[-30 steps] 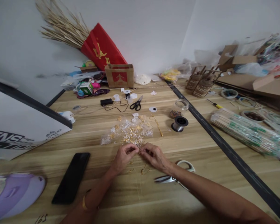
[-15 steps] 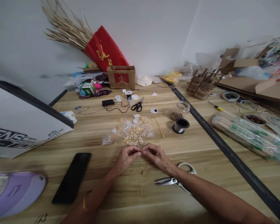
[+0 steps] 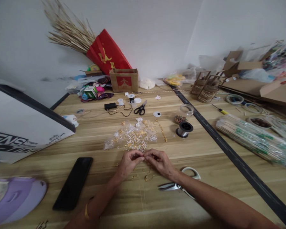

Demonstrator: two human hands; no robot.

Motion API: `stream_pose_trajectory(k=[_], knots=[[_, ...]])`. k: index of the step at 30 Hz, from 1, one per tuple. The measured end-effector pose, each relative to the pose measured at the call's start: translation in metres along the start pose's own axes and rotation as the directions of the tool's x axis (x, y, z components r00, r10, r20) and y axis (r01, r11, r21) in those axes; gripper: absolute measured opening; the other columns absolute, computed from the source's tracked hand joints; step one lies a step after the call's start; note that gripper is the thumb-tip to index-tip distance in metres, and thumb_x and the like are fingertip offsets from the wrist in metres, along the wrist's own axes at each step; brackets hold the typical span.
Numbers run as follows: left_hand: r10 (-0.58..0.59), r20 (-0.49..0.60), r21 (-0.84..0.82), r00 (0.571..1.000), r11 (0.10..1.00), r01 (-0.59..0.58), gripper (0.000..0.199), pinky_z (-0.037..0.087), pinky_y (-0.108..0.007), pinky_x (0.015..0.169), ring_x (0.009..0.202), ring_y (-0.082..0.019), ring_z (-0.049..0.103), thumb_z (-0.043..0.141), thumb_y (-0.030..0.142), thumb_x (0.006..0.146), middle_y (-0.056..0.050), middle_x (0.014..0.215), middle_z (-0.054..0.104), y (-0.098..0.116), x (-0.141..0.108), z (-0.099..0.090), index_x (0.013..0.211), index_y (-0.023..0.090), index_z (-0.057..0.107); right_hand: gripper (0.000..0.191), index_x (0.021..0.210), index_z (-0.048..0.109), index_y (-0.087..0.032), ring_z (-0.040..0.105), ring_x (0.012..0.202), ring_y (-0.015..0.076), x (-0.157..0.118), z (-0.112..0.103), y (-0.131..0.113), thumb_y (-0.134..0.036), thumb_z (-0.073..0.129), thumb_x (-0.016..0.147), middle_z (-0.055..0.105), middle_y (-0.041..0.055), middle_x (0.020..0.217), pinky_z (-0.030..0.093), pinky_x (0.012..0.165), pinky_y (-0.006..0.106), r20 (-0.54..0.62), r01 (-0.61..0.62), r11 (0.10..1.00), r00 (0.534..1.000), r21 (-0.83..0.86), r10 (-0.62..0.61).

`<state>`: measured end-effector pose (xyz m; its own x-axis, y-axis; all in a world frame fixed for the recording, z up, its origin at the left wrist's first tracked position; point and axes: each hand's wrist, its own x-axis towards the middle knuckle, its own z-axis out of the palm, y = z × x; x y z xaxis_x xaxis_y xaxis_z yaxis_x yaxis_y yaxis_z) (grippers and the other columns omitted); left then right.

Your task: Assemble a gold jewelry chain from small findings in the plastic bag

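My left hand and my right hand meet fingertip to fingertip low over the table. Both are closed in a pinch; whatever sits between the fingertips is too small to make out. Just beyond them spreads a pile of gold and silver beads and charms, partly in clear plastic bags. A short gold chain lies under my right hand, with a few loose gold bits beside it. White-handled scissors rest partly beneath my right forearm. Farther off lies another gold chain.
A spool of wire and a clear tub of beads stand to the right. Black scissors lie behind the pile. At left are a black phone, a purple appliance and a white box. Bagged sticks lie far right.
Hardly anything differs. My fingertips stay pinched together in the same place, and the view has shifted very slightly.
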<state>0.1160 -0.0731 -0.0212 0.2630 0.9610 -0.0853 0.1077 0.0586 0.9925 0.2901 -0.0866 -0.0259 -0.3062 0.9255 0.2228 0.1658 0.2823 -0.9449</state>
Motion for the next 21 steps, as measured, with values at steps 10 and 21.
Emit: stream_pose_trajectory(k=[10, 21], knots=[[-0.020, 0.004, -0.016, 1.000, 1.000, 0.020, 0.022, 0.045, -0.023, 0.064, 0.065, -0.013, 0.057, 0.075, 0.031, 0.062, -0.002, 0.067, 0.065, 0.0033, -0.0005, 0.0003, 0.069, 0.013, 0.065, 0.021, 0.087, 0.065, -0.017, 0.058, 0.067, 0.0141, -0.0018, -0.0003, -0.0014, -0.032, 0.052, 0.089, 0.067, 0.0049, 0.077, 0.043, 0.060, 0.023, 0.005, 0.062, 0.994, 0.998, -0.088, -0.061], [-0.018, 0.006, -0.050, 1.000, 0.999, 0.018, 0.019, 0.044, -0.023, 0.063, 0.063, -0.012, 0.056, 0.075, 0.026, 0.061, -0.002, 0.066, 0.063, 0.0056, -0.0011, 0.0008, 0.068, 0.013, 0.064, 0.016, 0.088, 0.061, -0.016, 0.056, 0.066, 0.0134, -0.0018, 0.0001, 0.0007, -0.029, 0.050, 0.089, 0.064, 0.0035, 0.076, 0.043, 0.060, 0.023, -0.006, 0.055, 0.997, 0.998, -0.058, -0.055]])
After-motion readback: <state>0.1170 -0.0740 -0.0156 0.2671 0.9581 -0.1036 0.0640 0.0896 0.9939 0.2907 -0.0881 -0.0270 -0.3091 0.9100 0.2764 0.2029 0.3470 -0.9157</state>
